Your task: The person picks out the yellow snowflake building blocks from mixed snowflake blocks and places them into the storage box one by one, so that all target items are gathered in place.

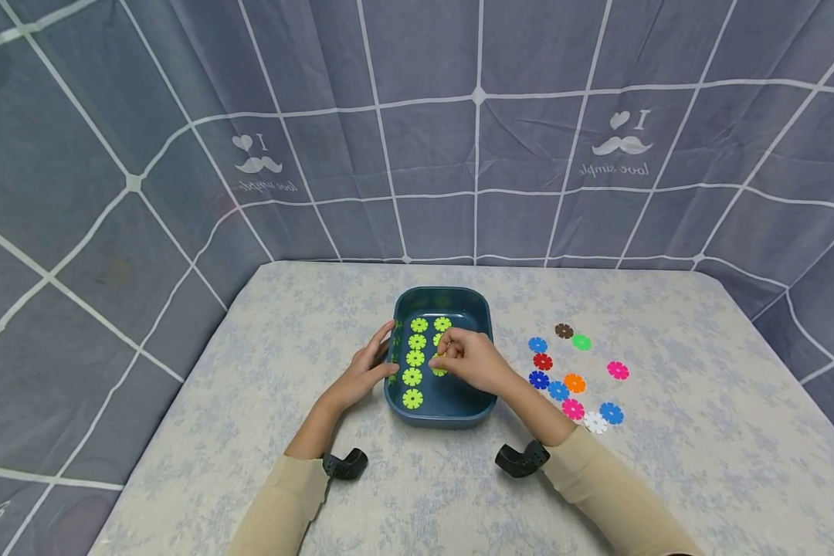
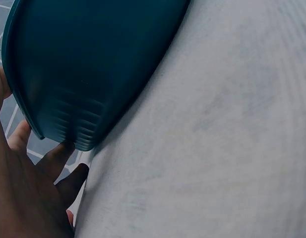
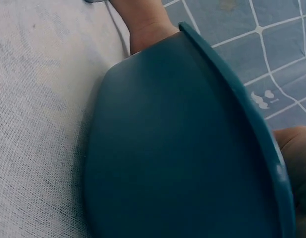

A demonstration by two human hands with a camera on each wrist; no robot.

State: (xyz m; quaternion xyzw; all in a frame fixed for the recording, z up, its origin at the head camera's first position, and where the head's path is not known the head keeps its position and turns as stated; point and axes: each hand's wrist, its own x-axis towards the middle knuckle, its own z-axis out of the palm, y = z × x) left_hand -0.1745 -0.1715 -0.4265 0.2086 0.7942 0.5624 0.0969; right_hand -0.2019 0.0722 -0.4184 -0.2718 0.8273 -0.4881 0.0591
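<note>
A dark teal plastic box (image 1: 459, 417) stands on the table. Inside it, yellow-green notched discs (image 1: 413, 398) form a column of several at the left, with a second column beside it, partly hidden by my right hand. My right hand (image 1: 474, 361) is over the box, thumb and forefinger pinching at a yellow-green notched disc (image 1: 439, 371), mostly covered by the fingers. My left hand (image 1: 361, 376) rests against the box's left side with spread fingers. In the left wrist view, its fingers (image 2: 58, 154) touch the outer wall. The box wall (image 3: 182, 148) largely hides my right hand in the right wrist view.
To the right of the box lie loose notched discs in blue, red, orange (image 1: 574, 383), pink (image 1: 618, 371), green (image 1: 581, 342), brown (image 1: 564, 330) and white (image 1: 595, 422). A grey-blue curtain (image 1: 424, 154) with white lines hangs behind the patterned tabletop (image 1: 306, 309).
</note>
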